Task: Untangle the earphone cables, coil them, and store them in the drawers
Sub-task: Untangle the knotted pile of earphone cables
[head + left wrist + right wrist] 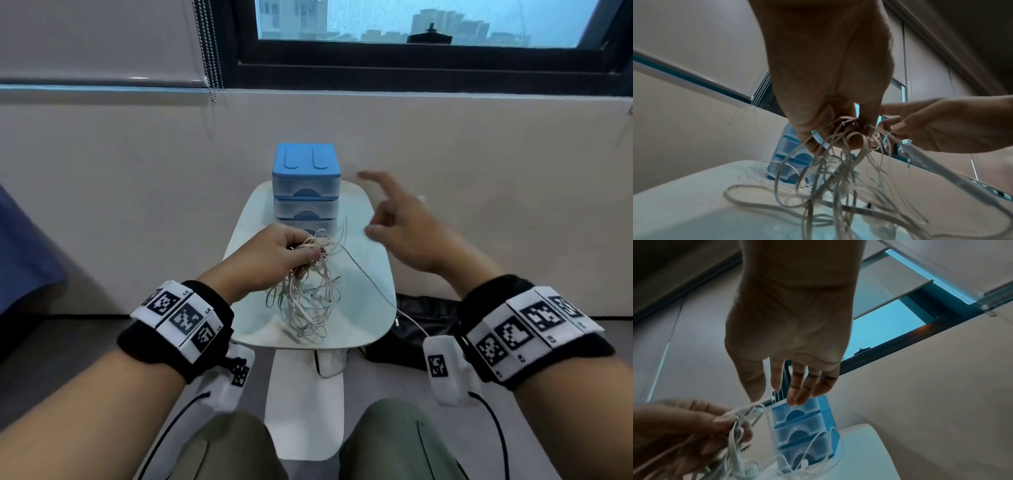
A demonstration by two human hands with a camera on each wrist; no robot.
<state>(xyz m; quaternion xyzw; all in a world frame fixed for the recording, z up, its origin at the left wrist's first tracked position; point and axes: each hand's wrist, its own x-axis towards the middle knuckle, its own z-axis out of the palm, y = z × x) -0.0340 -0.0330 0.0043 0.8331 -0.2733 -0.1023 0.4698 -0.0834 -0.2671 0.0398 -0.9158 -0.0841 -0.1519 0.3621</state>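
A tangle of white and pinkish earphone cables [308,301] hangs from my left hand [291,251], which grips its top above the white table [366,260]; the lower loops rest on the tabletop. One thin strand [371,286] trails over the table's right edge. My right hand [383,216] hovers to the right of the bundle, index finger out, the others loose, holding nothing. The blue three-drawer unit [306,186] stands at the table's far end, drawers closed. The left wrist view shows the left hand [828,89] pinching the cables [838,170]. Under the right hand [793,345] stands the drawer unit [803,426].
A wall and window sill rise right behind the drawers. A black bag [424,318] lies on the floor right of the table. A blind's bead chain [209,51] hangs at the upper left. My knees are under the table's near edge.
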